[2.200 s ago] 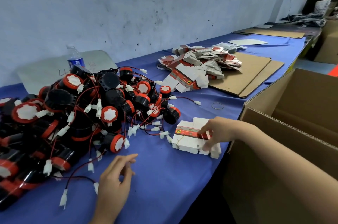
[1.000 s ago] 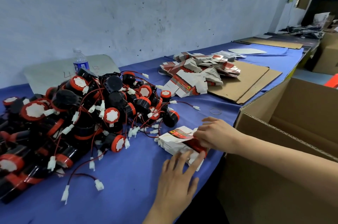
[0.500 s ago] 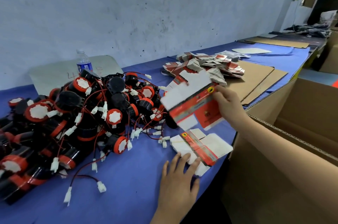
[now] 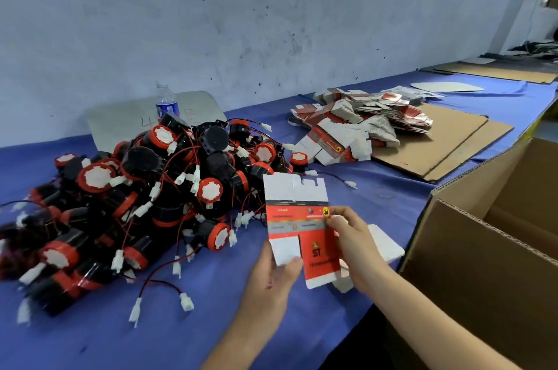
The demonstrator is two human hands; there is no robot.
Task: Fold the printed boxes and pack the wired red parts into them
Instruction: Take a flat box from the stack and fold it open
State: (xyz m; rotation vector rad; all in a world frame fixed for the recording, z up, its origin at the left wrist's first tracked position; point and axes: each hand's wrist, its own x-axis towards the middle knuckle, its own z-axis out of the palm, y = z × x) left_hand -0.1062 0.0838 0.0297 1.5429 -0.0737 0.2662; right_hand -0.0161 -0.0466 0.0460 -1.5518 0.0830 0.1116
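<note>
Progress since a moment ago: our left hand (image 4: pixel 271 276) has left the small stack of blanks (image 4: pixel 386 244), which lies on the table (image 4: pixel 211 324) beneath our right hand (image 4: pixel 353 245), and joined it on one flat printed box (image 4: pixel 297 218), held up between them. Our left thumb and fingers pinch its lower white flap, and our right fingers grip its right edge. It is still unfolded, with a red-printed middle and white flaps above. We judge folding can begin. The wired red parts (image 4: pixel 145 197) lie heaped beyond our left hand, none packed
</note>
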